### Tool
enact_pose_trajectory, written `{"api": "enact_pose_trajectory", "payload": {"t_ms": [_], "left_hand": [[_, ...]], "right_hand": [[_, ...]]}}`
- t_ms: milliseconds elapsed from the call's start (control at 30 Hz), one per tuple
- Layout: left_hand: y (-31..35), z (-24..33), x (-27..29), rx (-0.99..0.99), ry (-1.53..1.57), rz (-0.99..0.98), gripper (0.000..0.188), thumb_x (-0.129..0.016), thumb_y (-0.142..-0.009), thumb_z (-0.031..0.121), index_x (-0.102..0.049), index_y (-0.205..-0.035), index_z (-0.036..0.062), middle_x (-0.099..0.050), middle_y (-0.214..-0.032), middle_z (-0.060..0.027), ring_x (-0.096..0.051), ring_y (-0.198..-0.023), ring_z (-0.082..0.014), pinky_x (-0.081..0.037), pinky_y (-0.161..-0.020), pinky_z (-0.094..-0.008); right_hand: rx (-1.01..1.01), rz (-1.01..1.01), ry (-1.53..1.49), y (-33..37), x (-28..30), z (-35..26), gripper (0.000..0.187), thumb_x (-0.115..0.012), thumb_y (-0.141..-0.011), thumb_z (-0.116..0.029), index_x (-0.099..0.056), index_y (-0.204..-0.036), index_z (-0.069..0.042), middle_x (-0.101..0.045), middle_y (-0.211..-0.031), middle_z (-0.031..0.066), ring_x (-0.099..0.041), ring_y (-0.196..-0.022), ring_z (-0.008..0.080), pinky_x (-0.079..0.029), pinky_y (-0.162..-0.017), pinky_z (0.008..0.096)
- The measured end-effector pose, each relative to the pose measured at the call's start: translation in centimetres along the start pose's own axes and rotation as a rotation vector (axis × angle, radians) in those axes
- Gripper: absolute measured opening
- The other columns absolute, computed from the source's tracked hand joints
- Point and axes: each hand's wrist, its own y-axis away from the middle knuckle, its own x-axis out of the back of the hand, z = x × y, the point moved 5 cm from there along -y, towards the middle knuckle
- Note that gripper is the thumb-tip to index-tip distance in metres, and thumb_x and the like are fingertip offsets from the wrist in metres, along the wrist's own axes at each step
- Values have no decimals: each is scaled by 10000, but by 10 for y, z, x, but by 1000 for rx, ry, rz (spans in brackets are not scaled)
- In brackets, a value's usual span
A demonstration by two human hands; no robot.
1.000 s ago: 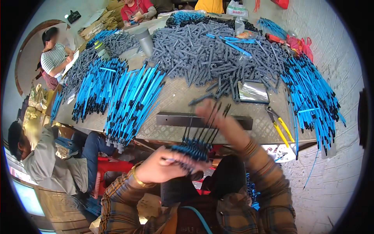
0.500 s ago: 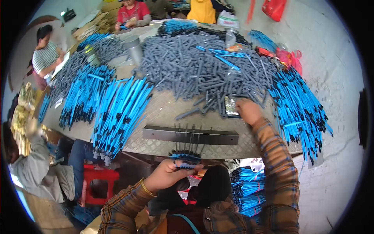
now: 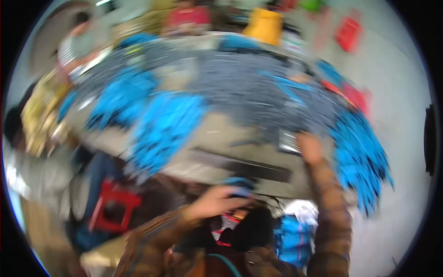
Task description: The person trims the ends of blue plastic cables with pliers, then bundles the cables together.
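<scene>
Motion blur smears this whole view. My left hand is closed round a bundle of blue-and-black sticks, held at the table's near edge. Just beyond it lies a long dark bar, tilted down to the right. My right hand reaches over the table to the right side of a small shiny rectangular tray or packet. Its fingers are too smeared to show whether they grip anything. Beyond that spreads a large heap of grey plastic parts.
Blue sticks with black ends lie in piles at the left and right of the table. Blue bundles sit below the near edge. A red stool stands at lower left. Other people are around the table.
The view has swung, so the scene sits further right and appears tilted and blurred. The thin dark rods standing above the left hand's bundle no longer show clearly. My right hand stays by the tray.
</scene>
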Motion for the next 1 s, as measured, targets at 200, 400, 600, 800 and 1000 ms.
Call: {"api": "enact_pose_trajectory", "payload": {"t_ms": [200,400,600,800,1000], "left_hand": [[-18,-2,-7,-137,0,106,252,-650,-766,178,-638,-966,25,-656,-822,-74,-594,-742,-145,-471,-692,-299],[2,10,-9,-292,19,121,252,-647,-759,142,-632,-987,34,-656,-830,-52,-583,-729,-111,-469,-673,-274],[6,-4,0,-24,93,148,239,-588,-861,144,-606,-1077,43,-647,-931,-40,-603,-885,-97,-488,-789,-261],[-13,-7,-14,16,334,120,208,-576,-849,37,-604,-1052,7,-647,-958,-70,-603,-914,-141,-480,-823,-277],[-7,-3,-13,9,319,187,195,-601,-853,90,-617,-1037,27,-652,-944,-45,-607,-838,-105,-483,-742,-242]], "right_hand": [[-126,-235,-113,13,34,26,108,-544,-797,-136,-600,-832,-51,-602,-854,181,-556,-830,343,-441,-732,409],[-181,-156,-60,12,30,52,122,-505,-825,-133,-595,-840,-51,-596,-818,192,-566,-749,357,-452,-664,410],[-159,-178,67,-11,42,-18,177,-511,-842,-173,-606,-920,-45,-611,-860,202,-579,-794,387,-464,-675,433],[-181,119,-386,-14,136,-91,91,-504,-867,-112,-554,-890,-39,-580,-762,183,-582,-680,343,-455,-580,351],[-21,-10,-731,14,186,-193,118,-560,-827,-80,-590,-933,-38,-604,-759,136,-588,-654,276,-444,-563,303]]}}
